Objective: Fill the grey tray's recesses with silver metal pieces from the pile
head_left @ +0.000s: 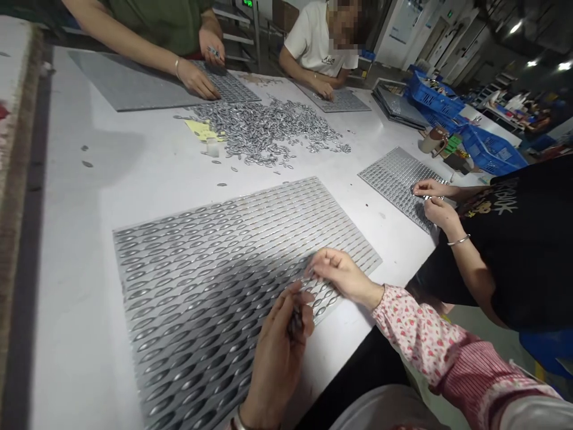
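Note:
A grey sheet [215,280] lies flat before me, covered with rows of small pointed-oval silver pieces. Over its near right part, my left hand [280,343] is curled around several small dark silver pieces, mostly hidden by the fingers. Just beyond it, my right hand [342,275] pinches thumb and fingertips together close above the rows. What sits between those fingertips is too small to make out. A patterned pink-and-white sleeve covers the right arm.
Loose silver oval pieces [268,128] form a heap beyond the sheet, beside yellow paper [201,129]. Co-workers' hands work on other sheets [394,170] at the right and far side. Blue crates [492,146], a mug [433,140] and stacked panels [396,107] stand at the far right.

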A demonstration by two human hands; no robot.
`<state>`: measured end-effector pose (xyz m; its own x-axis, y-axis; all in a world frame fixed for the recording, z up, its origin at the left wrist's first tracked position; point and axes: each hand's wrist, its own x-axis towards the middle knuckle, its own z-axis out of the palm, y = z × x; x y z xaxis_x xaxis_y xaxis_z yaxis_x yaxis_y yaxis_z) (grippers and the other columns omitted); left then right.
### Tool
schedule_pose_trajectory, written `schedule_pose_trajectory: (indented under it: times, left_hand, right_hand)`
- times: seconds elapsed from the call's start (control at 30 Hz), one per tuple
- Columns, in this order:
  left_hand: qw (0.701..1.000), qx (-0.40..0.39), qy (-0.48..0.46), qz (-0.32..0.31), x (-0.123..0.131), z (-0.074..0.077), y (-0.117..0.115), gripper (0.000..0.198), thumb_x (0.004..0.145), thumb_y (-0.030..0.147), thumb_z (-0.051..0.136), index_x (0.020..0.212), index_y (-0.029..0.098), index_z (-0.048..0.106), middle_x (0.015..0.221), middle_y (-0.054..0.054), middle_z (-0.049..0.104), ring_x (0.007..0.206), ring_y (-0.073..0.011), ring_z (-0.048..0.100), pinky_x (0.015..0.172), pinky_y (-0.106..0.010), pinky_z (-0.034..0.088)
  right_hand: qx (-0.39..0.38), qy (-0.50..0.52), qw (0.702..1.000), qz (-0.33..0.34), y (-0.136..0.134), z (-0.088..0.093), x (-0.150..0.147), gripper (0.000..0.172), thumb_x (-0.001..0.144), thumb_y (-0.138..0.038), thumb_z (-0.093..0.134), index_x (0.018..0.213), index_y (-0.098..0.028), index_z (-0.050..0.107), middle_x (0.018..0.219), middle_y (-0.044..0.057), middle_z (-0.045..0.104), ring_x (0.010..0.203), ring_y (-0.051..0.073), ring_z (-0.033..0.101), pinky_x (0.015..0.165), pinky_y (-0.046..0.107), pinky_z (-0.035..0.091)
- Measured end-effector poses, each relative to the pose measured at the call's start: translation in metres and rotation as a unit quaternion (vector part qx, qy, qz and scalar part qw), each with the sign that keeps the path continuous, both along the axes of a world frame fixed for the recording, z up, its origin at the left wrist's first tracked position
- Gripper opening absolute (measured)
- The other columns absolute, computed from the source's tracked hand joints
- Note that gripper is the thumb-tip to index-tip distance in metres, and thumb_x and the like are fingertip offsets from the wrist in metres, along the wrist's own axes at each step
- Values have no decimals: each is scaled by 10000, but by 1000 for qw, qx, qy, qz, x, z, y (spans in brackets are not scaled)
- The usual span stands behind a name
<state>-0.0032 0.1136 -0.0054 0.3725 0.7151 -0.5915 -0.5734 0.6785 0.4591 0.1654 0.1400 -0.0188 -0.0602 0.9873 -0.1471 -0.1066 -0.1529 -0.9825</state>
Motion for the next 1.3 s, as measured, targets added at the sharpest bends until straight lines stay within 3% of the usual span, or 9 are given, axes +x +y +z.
schedule_pose_trajectory:
  times: [0.1, 0.23, 0.47, 0.6, 0.7, 0.83, 0.93, 1.03, 1.3]
  left_hand:
    - [999, -24, -7, 20, -2, -4, 1, 317, 735, 244, 741, 1038, 172, 684, 996, -78, 698, 826, -118, 622, 706, -179, 519]
    - [1000, -16, -6, 6, -3, -5, 0, 214, 713, 214, 763, 907, 175, 683, 858, -34, 682, 596, -62, 532, 519, -140, 463]
    - [999, 20, -11, -38, -3, -3, 0, 191, 713, 263, 779, 829, 158, 670, 749, -5, 624, 513, -34, 426, 450, -131, 372]
    - [999, 12, -18, -32, -3, -4, 0, 249, 758, 285, 729, 962, 148, 691, 764, -23, 628, 524, -53, 437, 464, -155, 390]
    - [1000, 4, -7, -27, -3, -3, -1, 298, 753, 282, 735, 1027, 178, 685, 820, -39, 652, 574, -72, 477, 519, -170, 429]
    - [998, 32, 13, -49, -2, -2, -2, 204, 727, 301, 762, 892, 202, 695, 784, -18, 642, 547, -66, 435, 494, -160, 394]
    - [995, 63, 48, -64, 0, 0, -5, 206, 721, 323, 765, 873, 196, 710, 728, -4, 608, 568, -76, 443, 517, -169, 393]
    - [983, 125, 114, -70, 4, 1, -12, 209, 744, 331, 744, 903, 196, 722, 696, 0, 590, 619, -102, 475, 594, -200, 423]
    - [969, 165, 174, -63, 28, 1, -24, 198, 753, 314, 738, 921, 210, 721, 594, 32, 546, 571, -96, 465, 543, -189, 416]
  right_hand:
    - [48, -155, 987, -8, 19, -2, 23, 273, 850, -432, 633, 935, -175, 657, 849, 40, 669, 778, 135, 594, 749, 270, 460]
    - [96, -356, 929, 44, 37, -5, 42, 181, 862, -329, 627, 896, -163, 690, 810, 26, 654, 737, 125, 563, 720, 251, 432]
    - [151, -469, 865, 93, 46, -8, 34, 136, 882, -246, 616, 779, -164, 652, 722, -5, 612, 724, 117, 524, 746, 240, 392]
    - [167, -509, 840, 91, 49, -10, 34, 115, 875, -237, 629, 780, -173, 643, 736, 1, 599, 754, 129, 522, 792, 254, 385]
    - [173, -487, 853, 74, 49, -13, 36, 110, 865, -227, 637, 770, -172, 640, 729, -1, 595, 747, 128, 525, 794, 261, 389]
    - [139, -375, 917, 10, 33, -3, 34, 164, 861, -297, 635, 786, -151, 643, 713, -2, 577, 670, 109, 503, 684, 244, 405]
    - [87, -260, 958, 84, 8, 14, 26, 237, 819, -384, 674, 813, -148, 654, 695, -9, 578, 623, 96, 495, 596, 222, 397]
    - [85, -209, 962, 151, -18, 23, 19, 265, 761, -398, 732, 792, -147, 651, 708, -7, 580, 641, 94, 509, 581, 214, 400]
    - [-6, -112, 990, 88, -41, 6, 26, 394, 762, -525, 692, 817, -140, 628, 660, -19, 570, 564, 74, 468, 530, 212, 394]
